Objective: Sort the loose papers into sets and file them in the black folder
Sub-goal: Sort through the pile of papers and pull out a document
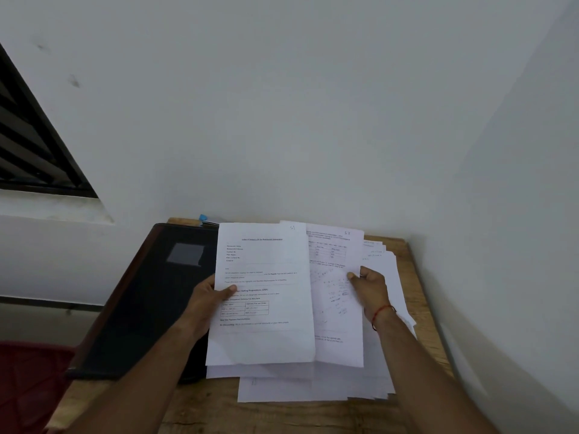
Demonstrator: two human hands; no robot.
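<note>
The left hand (208, 296) pinches one printed sheet (263, 292); the right hand (371, 285) pinches another sheet (336, 296), both above the paper pile (313, 386), beside the black folder (150, 302).

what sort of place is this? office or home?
Probably a makeshift desk in a room corner, home or small office. Cues: wooden table against bare white walls, black folder and printed papers on it, louvred window at left.

- Black folder (150, 302): closed and lying flat at lower left of centre, with a grey rectangular patch on its cover.
- Front sheet (263, 292): white, printed with text and a small table, mid-frame, left edge pinched by the left hand (210, 296).
- Second sheet (335, 292): partly behind the front sheet, right edge pinched by the right hand (369, 286).
- Paper stack (313, 386): white sheets, unevenly fanned underneath.
</note>
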